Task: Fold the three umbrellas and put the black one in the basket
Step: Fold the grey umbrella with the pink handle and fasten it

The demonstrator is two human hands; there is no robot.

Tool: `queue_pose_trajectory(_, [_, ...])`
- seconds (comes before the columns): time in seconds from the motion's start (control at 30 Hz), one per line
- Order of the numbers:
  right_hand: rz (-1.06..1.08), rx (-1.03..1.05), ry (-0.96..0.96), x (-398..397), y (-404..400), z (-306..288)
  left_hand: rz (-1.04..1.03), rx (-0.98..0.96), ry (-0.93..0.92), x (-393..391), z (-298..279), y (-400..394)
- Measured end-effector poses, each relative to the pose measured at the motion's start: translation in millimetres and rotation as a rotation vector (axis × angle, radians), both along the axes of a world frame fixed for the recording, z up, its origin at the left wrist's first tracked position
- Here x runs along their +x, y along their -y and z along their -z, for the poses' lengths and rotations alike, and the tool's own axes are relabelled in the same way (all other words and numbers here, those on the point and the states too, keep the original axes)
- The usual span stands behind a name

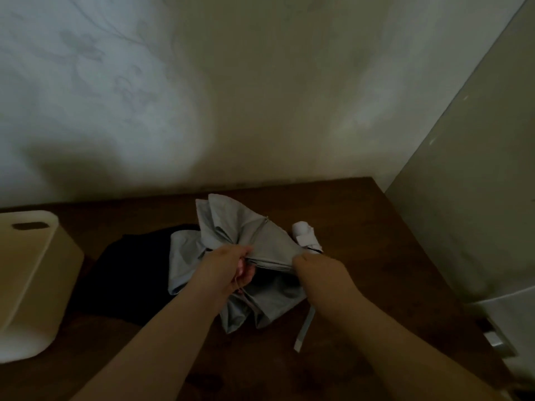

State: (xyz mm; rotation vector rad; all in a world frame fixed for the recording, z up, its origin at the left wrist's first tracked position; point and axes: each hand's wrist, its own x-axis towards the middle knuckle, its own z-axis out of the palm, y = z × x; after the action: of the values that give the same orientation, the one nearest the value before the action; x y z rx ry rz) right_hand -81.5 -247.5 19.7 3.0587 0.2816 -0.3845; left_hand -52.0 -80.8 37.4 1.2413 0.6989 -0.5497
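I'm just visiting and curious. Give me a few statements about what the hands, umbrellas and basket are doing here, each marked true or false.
1. Both hands hold the grey umbrella. True: the left hand and right hand grip it.
2. The black umbrella is in the basket. False: it lies on the table, beside the basket.
3. The basket stands at the left end of the table. True.
4. The grey umbrella's strap is wrapped tightly around it. False: it hangs loose.
5. The grey umbrella is neatly folded. False: its cloth is bunched and spread.
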Motion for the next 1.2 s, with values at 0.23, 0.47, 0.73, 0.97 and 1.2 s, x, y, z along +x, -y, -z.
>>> queue_pose_trajectory(0.23, [-0.122,-0.011,-0.231,-29.4,-3.2,6.2,0.034,0.099,0.143,-1.5,11.9,2.2])
queue_pose_trajectory(0.47, [-0.034,0.035,-0.622,-30.2,-28.8,20.2,0.307,0.555,0.398,-4.5,14.0,5.6])
queue_pose_trajectory(0.73, [-0.004,0.486,0.360,12.2,6.9,-45.7,0.810,0.926,0.682,7.2,-19.3,-3.1])
queue_pose_trajectory(0.97, [0.121,0.231,0.062,34.5,-1.2,-33.5,1.233,0.966,0.688,10.5,-26.2,-11.7])
queue_pose_trajectory(1.2, [0.154,0.535,0.120,14.2,12.6,-28.1,1.019,1.008,0.699,5.1,-4.3,-12.4])
